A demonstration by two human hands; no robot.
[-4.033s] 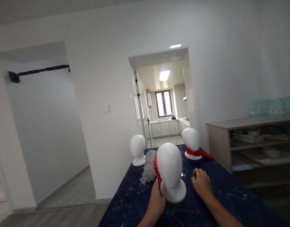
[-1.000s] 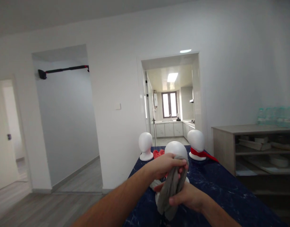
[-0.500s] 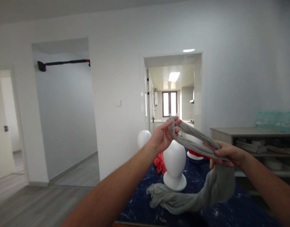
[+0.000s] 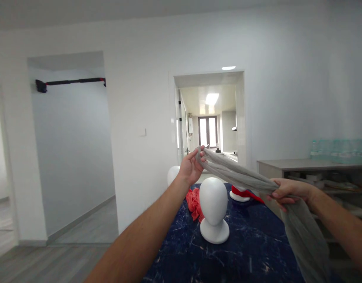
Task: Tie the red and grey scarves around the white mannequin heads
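Observation:
Both my hands hold a long grey scarf (image 4: 236, 175) stretched in the air above the dark blue marble table (image 4: 251, 251). My left hand (image 4: 192, 167) pinches one end, raised high. My right hand (image 4: 286, 192) grips the scarf further along, and the rest of the cloth hangs down from it to the lower right. Below the scarf, a bare white mannequin head (image 4: 214, 209) stands upright on the table, not touched by either hand. A crumpled red scarf (image 4: 193, 203) lies just left of it.
Two more white mannequin heads stand at the table's far end: a bare one (image 4: 172, 175) behind my left wrist, and one wearing a red scarf (image 4: 242, 193). A wooden shelf unit (image 4: 331, 177) with water bottles is at right. Doorways open ahead and left.
I picked the grey scarf up from the table with both hands and drew it out between them. Its trailing end has lifted off the table and now hangs from my right hand.

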